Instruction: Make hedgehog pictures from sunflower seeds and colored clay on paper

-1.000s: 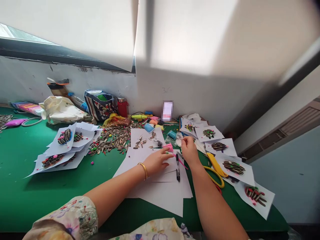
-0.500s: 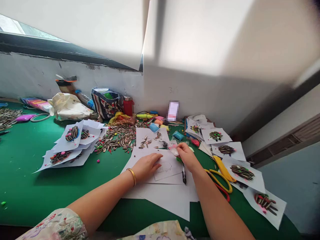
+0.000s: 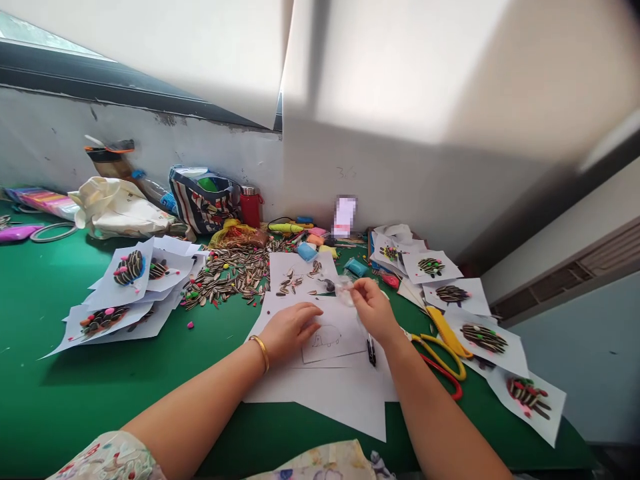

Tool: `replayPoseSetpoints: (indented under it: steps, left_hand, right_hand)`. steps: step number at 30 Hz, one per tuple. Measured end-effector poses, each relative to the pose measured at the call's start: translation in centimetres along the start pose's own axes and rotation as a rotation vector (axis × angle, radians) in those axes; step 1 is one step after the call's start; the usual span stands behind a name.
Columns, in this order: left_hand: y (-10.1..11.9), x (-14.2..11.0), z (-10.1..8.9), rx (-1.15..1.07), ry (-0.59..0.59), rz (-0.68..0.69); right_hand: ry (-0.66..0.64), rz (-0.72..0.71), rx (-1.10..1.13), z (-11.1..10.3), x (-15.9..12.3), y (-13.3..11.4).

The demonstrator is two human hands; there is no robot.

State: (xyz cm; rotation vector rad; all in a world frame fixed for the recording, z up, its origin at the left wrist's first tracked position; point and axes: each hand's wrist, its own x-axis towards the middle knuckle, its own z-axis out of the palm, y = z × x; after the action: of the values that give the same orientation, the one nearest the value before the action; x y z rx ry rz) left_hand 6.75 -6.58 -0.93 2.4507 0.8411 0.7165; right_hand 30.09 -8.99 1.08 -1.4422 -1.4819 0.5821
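Note:
My left hand (image 3: pixel 290 330) lies on white paper with its fingers stretched out, touching the edge of a small sheet with a pencil-like animal drawing (image 3: pixel 327 339). Between the bent fingers of my right hand (image 3: pixel 373 310) is a crumpled clear plastic wrapper (image 3: pixel 345 292); any contents are hard to make out. Below that hand a black pen (image 3: pixel 371 351) rests on the paper. Just beyond both hands, a sheet with a few striped seeds (image 3: pixel 293 283) stuck or lying on it also bears a dark lump (image 3: pixel 327 285).
A heap of sunflower seeds (image 3: pixel 235 270) spreads at back left. Seed-covered pictures lie stacked on the left (image 3: pixel 131 267) and in a row on the right (image 3: pixel 483 338). Yellow-handled scissors (image 3: pixel 443 353) are beside my right forearm. Clay packets (image 3: pixel 356 267), bags and a red flask (image 3: pixel 251 207) line the wall.
My right hand still grips the wrapper, whose pink tint shows less now. My left hand stays nearly in place. The whole view has shifted slightly.

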Motion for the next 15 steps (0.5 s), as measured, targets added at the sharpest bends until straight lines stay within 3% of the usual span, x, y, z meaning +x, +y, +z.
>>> replayPoseSetpoints:
  steps: [4, 8, 11, 15]
  left_hand:
    - [0.1, -0.1, 0.1, -0.110, 0.203, -0.082]
    - [0.2, -0.3, 0.2, -0.507, 0.359, -0.220]
    - [0.4, -0.4, 0.1, -0.757, 0.351, -0.210]
    - [0.8, -0.2, 0.2, -0.790, 0.337, -0.253]
  right_hand:
    - [-0.114, -0.021, 0.188, 1.8, -0.7, -2.0]
    - [-0.151, -0.083, 0.113, 3.0, -1.7, -3.0]
    - [-0.131, -0.144, 0.003, 3.3, -2.2, -3.0]
    - [-0.117, -0.260, -0.052, 3.6, -2.5, -2.4]
